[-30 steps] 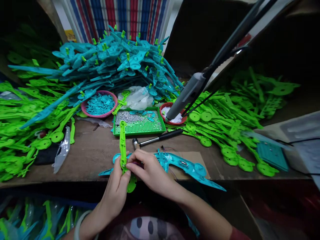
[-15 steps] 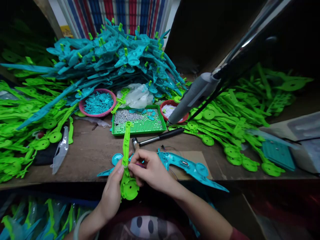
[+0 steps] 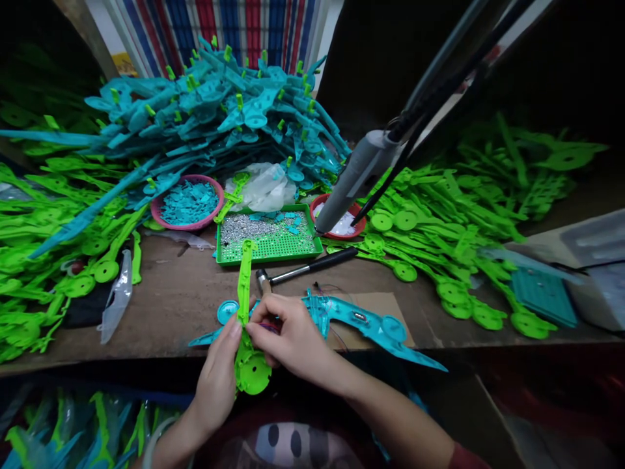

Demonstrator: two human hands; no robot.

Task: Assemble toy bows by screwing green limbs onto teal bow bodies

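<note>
Upright in my left hand (image 3: 219, 371) is a long lime-green plastic shell piece (image 3: 253, 372), with a round disc at its lower end and a narrow arm pointing away from me. The left fingers and thumb close around its middle. My right hand (image 3: 293, 335) presses thumb and forefinger together against the piece's right side. Thin red and blue wires (image 3: 271, 325) show within the right fingers; their ends are hidden. Behind my hands lies a blue plastic shell piece (image 3: 375, 331) with wiring on it. A hammer (image 3: 295, 272) with a black grip rests just beyond.
A green tray (image 3: 268, 259) holds small metal parts, between a pink bowl (image 3: 187, 225) of blue bits and a red bowl (image 3: 360, 228). A grey cylindrical tool (image 3: 354, 176) hangs over the right side. Blue pieces (image 3: 219, 124) and green pieces (image 3: 439, 221) are heaped around.
The hanging grey tool has swung left and tilted more upright. My right hand has shifted slightly at the green piece, and more of the wires shows. The left hand keeps its hold.
</note>
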